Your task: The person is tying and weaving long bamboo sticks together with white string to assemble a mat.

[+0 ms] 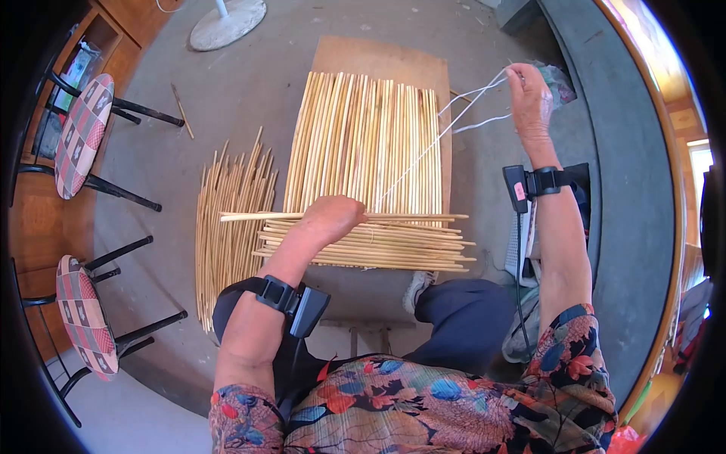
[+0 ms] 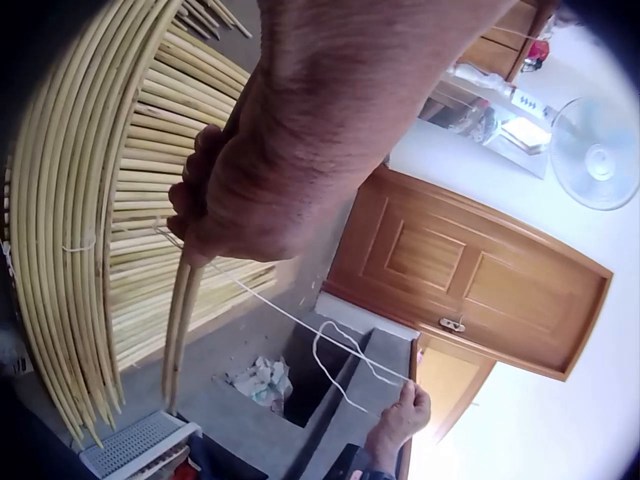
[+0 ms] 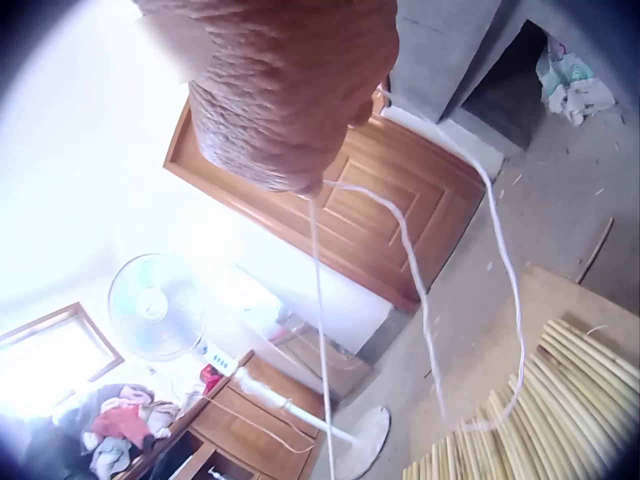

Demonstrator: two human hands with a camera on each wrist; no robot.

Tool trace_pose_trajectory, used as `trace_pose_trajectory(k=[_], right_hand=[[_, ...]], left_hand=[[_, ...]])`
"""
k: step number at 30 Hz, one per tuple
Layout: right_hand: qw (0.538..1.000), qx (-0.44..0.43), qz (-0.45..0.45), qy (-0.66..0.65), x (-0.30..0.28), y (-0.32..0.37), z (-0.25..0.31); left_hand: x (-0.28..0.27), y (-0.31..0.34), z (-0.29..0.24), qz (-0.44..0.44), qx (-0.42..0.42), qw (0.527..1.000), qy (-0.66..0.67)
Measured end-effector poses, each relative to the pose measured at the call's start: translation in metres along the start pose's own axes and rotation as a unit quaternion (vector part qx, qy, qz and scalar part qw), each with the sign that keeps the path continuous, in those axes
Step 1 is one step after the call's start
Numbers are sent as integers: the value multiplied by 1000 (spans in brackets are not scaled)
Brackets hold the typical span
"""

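Observation:
My left hand [image 1: 333, 218] grips a pair of thin peeled sticks [image 1: 253, 216] that lie crosswise at the near edge of a mat of sticks [image 1: 363, 144]. In the left wrist view the gripped sticks [image 2: 176, 330] stick out below the fist. Raised off to the right, my right hand [image 1: 531, 98] pinches a white string [image 1: 423, 157]. The string runs taut down to the mat beside my left hand, and a slack length [image 3: 417, 270] loops below the fingers in the right wrist view. A sheaf of loose sticks [image 1: 393, 250] lies just nearer to me.
Under the mat is a brown board [image 1: 378, 54]. More sticks [image 1: 234, 227] are piled on the floor at its left. Two stools with checked seats [image 1: 85, 136] stand further left, near a round fan base [image 1: 227, 24]. A grey ledge [image 1: 605, 151] runs along the right.

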State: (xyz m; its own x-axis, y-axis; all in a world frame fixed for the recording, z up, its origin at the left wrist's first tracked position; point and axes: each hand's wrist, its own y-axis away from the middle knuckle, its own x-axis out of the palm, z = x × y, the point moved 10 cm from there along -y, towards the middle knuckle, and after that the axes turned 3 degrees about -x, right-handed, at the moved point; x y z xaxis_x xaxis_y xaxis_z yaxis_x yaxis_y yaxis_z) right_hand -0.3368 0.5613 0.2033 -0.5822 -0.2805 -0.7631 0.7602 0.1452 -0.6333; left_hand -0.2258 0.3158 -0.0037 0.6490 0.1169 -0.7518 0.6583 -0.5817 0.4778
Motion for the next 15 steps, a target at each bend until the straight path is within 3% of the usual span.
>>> trace_pose_trajectory(k=[1, 3, 5, 7, 10, 12, 15], right_hand=[[996, 44, 4, 76, -2, -1, -14], [998, 6, 13, 56, 19, 19, -13], [991, 9, 129, -43, 55, 48, 21], [886, 162, 315, -298, 107, 98, 53], [756, 188, 446, -441, 125, 131, 128], [693, 229, 494, -472, 140, 148, 137], [650, 242, 548, -467, 152, 166, 144]], left_hand=[[0, 0, 3, -3, -4, 1000, 7], [-1, -5, 5, -8, -4, 1000, 12], [0, -6, 4, -12, 8, 1000, 14], [-6, -7, -1, -12, 15, 1000, 10], [-8, -7, -10, -12, 27, 999, 17], [-8, -5, -12, -19, 32, 999, 22], [-11, -4, -13, -22, 32, 999, 13]])
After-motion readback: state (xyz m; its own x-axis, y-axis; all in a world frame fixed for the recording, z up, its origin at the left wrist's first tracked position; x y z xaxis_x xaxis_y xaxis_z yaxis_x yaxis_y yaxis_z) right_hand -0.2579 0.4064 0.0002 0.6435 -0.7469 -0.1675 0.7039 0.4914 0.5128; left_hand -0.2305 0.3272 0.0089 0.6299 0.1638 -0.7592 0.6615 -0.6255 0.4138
